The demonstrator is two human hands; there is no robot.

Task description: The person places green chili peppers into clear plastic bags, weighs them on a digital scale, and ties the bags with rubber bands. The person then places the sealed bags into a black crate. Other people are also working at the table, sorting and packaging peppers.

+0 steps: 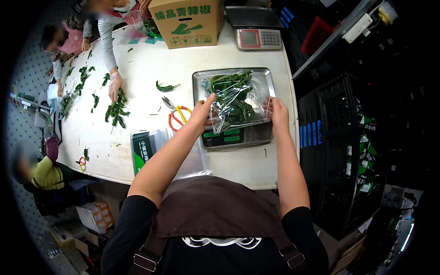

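Observation:
A clear plastic bag of wrinkled green peppers point(237, 96) is over the steel tray point(266, 80) of a digital scale point(256, 135). My left hand point(203, 111) pinches the bag's near left side, thumb on top. At the right edge of the tray, my right hand point(279, 111) has its fingertips on the bag's right side. Left of the scale lie scissors point(178, 115) with red and yellow handles, blades pointing away from me. A single green pepper point(166, 86) rests beyond them. Beneath my left forearm is a stack of flat printed plastic bags point(192, 160).
A co-worker's gloved hand point(117, 84) touches a pile of peppers point(117, 111) on the white table point(144, 68). Other people work along its left side. A cardboard box point(189, 24) and a second scale point(259, 37) stand at the back. Black crates point(333, 154) rise at right.

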